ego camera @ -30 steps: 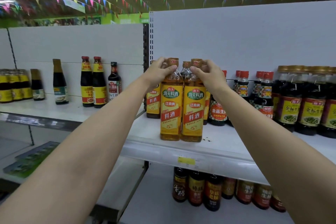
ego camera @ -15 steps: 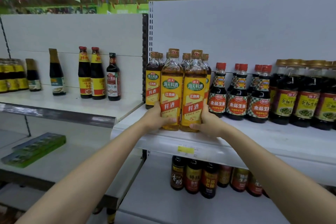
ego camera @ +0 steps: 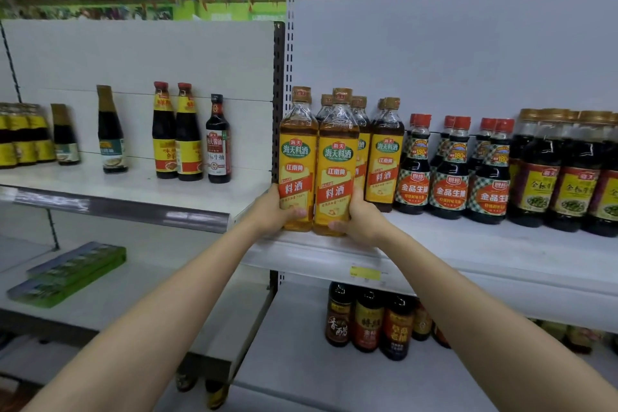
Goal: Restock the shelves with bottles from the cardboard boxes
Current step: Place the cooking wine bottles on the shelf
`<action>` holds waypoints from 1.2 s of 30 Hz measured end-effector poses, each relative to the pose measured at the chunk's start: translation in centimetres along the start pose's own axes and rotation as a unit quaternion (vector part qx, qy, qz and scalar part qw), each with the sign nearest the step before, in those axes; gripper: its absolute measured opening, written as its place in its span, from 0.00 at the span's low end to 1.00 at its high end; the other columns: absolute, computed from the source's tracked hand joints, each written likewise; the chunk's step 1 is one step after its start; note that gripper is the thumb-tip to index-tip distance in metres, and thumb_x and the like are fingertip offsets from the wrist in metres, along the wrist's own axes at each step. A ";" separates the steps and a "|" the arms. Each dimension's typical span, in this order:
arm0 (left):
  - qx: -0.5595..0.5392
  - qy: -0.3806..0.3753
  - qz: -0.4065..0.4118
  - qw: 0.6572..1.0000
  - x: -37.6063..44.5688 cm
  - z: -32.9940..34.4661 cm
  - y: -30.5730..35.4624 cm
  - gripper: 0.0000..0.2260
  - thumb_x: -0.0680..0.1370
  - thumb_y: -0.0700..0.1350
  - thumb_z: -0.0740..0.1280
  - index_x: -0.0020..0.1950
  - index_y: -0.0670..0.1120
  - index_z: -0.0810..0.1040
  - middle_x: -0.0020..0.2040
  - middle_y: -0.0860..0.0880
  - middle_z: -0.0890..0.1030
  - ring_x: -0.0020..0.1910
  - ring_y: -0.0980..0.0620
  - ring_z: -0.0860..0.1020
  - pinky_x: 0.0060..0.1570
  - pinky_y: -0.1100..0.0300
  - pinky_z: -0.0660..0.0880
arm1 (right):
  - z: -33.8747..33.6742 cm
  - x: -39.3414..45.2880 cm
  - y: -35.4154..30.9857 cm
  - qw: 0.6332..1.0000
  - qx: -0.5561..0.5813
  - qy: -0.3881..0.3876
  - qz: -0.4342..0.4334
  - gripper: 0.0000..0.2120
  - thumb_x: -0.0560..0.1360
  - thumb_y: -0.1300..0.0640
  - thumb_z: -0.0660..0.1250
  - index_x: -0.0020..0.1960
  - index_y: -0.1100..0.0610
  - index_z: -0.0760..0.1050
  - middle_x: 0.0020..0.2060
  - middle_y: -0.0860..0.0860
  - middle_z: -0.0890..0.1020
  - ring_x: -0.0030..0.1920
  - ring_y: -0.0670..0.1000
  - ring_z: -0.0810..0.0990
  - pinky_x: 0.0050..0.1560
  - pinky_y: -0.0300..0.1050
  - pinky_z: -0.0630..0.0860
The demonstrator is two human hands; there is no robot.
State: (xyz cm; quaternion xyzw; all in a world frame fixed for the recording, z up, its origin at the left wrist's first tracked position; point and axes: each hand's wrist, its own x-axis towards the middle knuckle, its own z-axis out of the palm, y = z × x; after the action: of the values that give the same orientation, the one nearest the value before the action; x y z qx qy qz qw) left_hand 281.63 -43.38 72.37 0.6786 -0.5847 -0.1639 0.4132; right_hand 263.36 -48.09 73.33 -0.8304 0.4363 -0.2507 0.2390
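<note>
My left hand [ego camera: 271,214] and right hand [ego camera: 359,221] drop from the caps to the bases, sliding both cooking wine bottles [ego camera: 317,164] leftward between my fingers.

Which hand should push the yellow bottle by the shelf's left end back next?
Probably the left hand. It already grips the leftmost front yellow bottle low down, at the shelf's left end. The right hand holds the neighbouring bottle.

Two cooking wine bottles [ego camera: 316,164] at shelf [ego camera: 468,244] front edge, more behind; red-capped bottles [ego camera: 451,170] right of them; oyster sauce bottles [ego camera: 177,134] left; vinegar bottles [ego camera: 368,321] below.
</note>
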 end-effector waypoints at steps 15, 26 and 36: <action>0.007 -0.035 -0.003 0.999 4.4 -1.7 -2.4 0.21 0.77 0.48 0.69 0.68 0.45 0.70 0.65 0.46 0.75 0.64 0.45 0.73 0.60 0.56 0.68 | 3.3 4.5 -1.8 0.985 -0.107 0.069 0.117 0.19 0.77 0.49 0.66 0.61 0.62 0.72 0.58 0.58 0.78 0.56 0.59 0.77 0.48 0.46 0.71; 0.017 -0.034 -0.031 0.999 8.7 -0.9 -3.6 0.19 0.75 0.51 0.70 0.64 0.46 0.74 0.60 0.46 0.79 0.59 0.46 0.76 0.58 0.52 0.72 | 3.2 8.0 -0.7 0.977 -0.158 0.032 0.140 0.19 0.79 0.46 0.61 0.64 0.57 0.70 0.60 0.54 0.77 0.58 0.56 0.76 0.60 0.53 0.74; 0.099 -0.029 -0.032 0.994 9.8 -0.2 -4.2 0.16 0.80 0.48 0.64 0.65 0.43 0.71 0.62 0.44 0.77 0.58 0.45 0.75 0.54 0.55 0.70 | 3.6 9.8 0.3 0.974 -0.169 0.043 0.144 0.19 0.79 0.45 0.60 0.63 0.57 0.71 0.59 0.54 0.78 0.57 0.57 0.76 0.58 0.53 0.74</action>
State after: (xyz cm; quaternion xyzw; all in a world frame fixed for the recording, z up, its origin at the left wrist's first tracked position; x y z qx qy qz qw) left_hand 287.15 -52.53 71.91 0.7296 -0.5877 -0.1384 0.3213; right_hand 270.27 -55.92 72.43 -0.7758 0.5970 -0.1722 0.1098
